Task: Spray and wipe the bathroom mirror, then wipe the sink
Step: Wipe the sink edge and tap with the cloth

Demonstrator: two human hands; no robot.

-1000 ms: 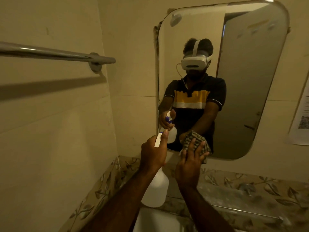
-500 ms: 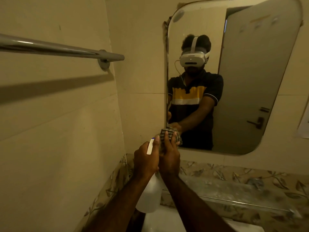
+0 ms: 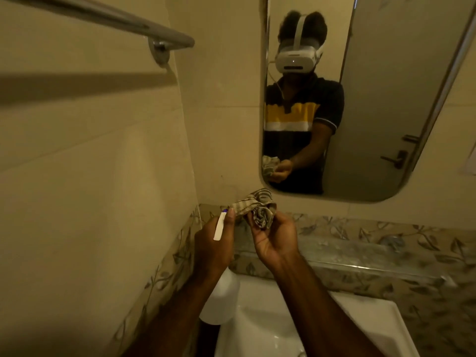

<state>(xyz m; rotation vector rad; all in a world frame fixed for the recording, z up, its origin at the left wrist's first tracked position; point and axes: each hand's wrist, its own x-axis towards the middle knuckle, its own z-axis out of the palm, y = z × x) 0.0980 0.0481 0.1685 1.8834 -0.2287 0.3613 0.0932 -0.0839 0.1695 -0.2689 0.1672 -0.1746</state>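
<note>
My left hand (image 3: 215, 247) grips a white spray bottle (image 3: 221, 300) by its neck, the white trigger lying along my fingers, the body hanging below over the sink's left edge. Palm up, my right hand (image 3: 275, 239) holds a crumpled striped cloth (image 3: 257, 207) just below the mirror's lower left corner. One end of the cloth stretches toward my left fingertips. The rounded mirror (image 3: 386, 99) hangs on the wall ahead and reflects me holding the cloth. A white sink (image 3: 365, 325) sits below my arms.
A chrome towel bar (image 3: 116, 19) sticks out from the left wall at upper left. A leaf-patterned tile band (image 3: 386, 230) and a narrow ledge (image 3: 373, 256) run behind the sink. The mirror reflects a door with a dark handle (image 3: 398, 158).
The view has tilted down and closer. My right hand left the mirror glass, dropped below its corner and turned palm up with the cloth. My left hand still holds the bottle.
</note>
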